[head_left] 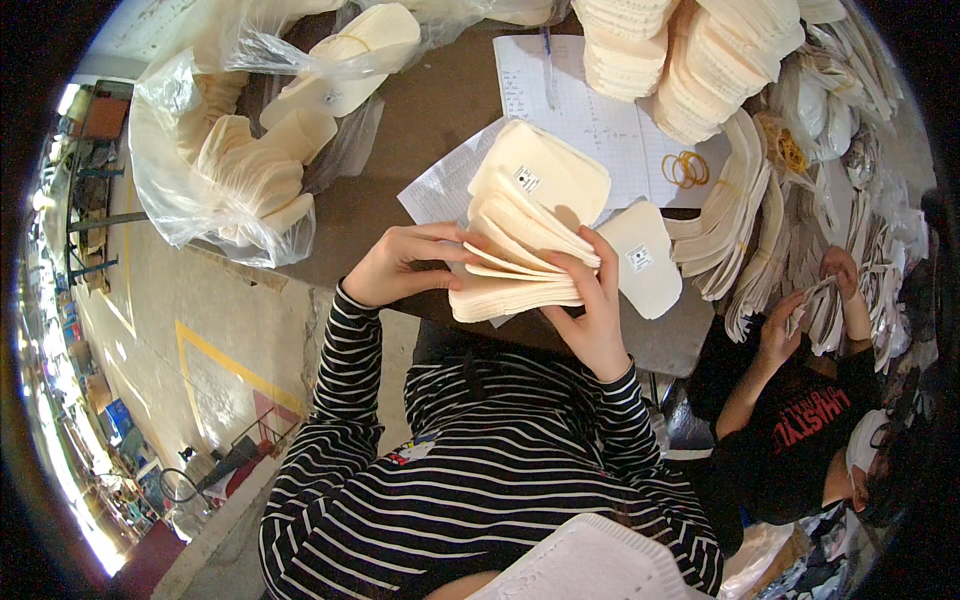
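My left hand (408, 262) pinches the left edge of a fanned stack of cream, round-cornered pads (515, 297), probably foam or fabric. My right hand (592, 318) grips the same stack's right edge, its fingers over the top and its thumb below. The upper pads are bent and spread apart, while the lower ones lie close together. Just beyond the stack rests a cream pad with a small printed label (556, 165). Another labelled pad (648, 270) lies on the table, right of my right hand.
An open notebook (625, 150) with a pen (548, 65) lies farther back, with yellow rubber bands (685, 170) on it. A clear plastic bag of pads (165, 190) stands left. Tall pad stacks (625, 55) and curved bundles (735, 205) fill the right. A co-worker's hands (785, 325) handle strips there.
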